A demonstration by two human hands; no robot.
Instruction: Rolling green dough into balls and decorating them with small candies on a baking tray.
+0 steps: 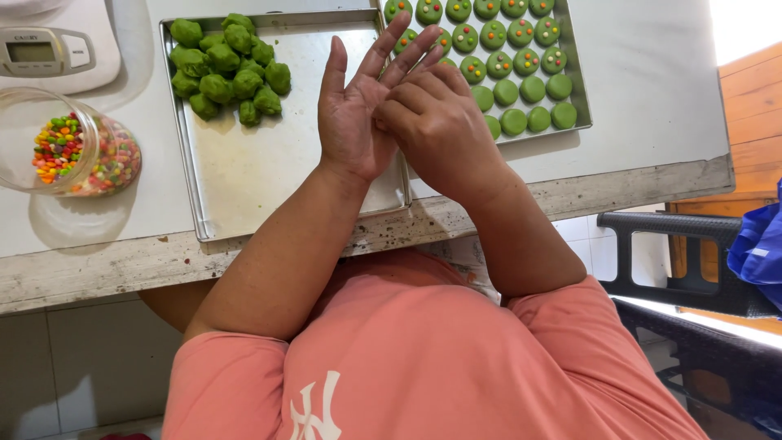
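While the head camera looks straight down, both hands meet over the near edge of the metal tray [244, 175], which I'll use as the landmark. The left hand [352, 122] is spread wide, palm up, fingers fanned out, with no real grip on anything. The right hand [436, 122] lies curled across that palm, fingers bent in and touching it. Whether there's dough pinched in there I can't tell, since the knuckles hide it.

At the far left corner of the tray sits a heap of rough green dough balls [228, 65]. Just right of the tray is a second tray [574, 90] full of flattened green cookies [513, 49], most topped with coloured dots. Left of the tray there's a glass jar [69, 147] on its side with rainbow candy bits, and beyond that a white kitchen scale [53, 45]. Everything rests on a pale worktop [652, 98].
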